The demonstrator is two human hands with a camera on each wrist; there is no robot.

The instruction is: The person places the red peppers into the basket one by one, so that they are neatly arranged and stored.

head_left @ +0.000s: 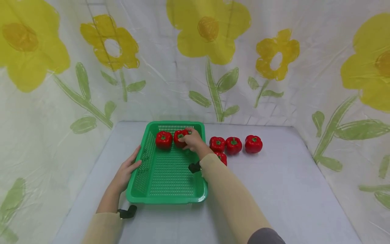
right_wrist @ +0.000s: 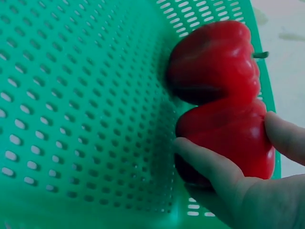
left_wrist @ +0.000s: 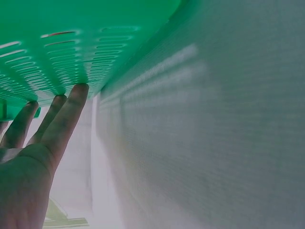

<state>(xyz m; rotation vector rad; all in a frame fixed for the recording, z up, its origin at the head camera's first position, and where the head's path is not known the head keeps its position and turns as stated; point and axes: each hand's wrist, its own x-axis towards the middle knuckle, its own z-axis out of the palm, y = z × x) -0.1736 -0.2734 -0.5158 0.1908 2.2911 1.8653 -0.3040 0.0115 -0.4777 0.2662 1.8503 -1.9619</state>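
Note:
At the far end of the green plastic basket [head_left: 172, 199], my right hand [head_left: 193, 140] grips a red bell pepper [head_left: 179, 138], thumb and fingers on its sides. A second bell pepper [head_left: 164, 139] stands right beside it on the left, stem up. In the right wrist view, the gripped pepper [right_wrist: 233, 138] presses up against its neighbour [right_wrist: 214, 62]. My left hand [head_left: 125, 171] rests against the basket's left side. From the left wrist, its fingers [left_wrist: 66, 119] look fairly straight, tips at the slotted outer wall [left_wrist: 71, 52].
Several more red bell peppers lie on the white table [head_left: 274, 189] to the right of the basket, one [head_left: 253, 144] a little apart. My right forearm partly covers the nearest pepper [head_left: 221, 157]. A flower-printed curtain [head_left: 158, 95] hangs behind the table.

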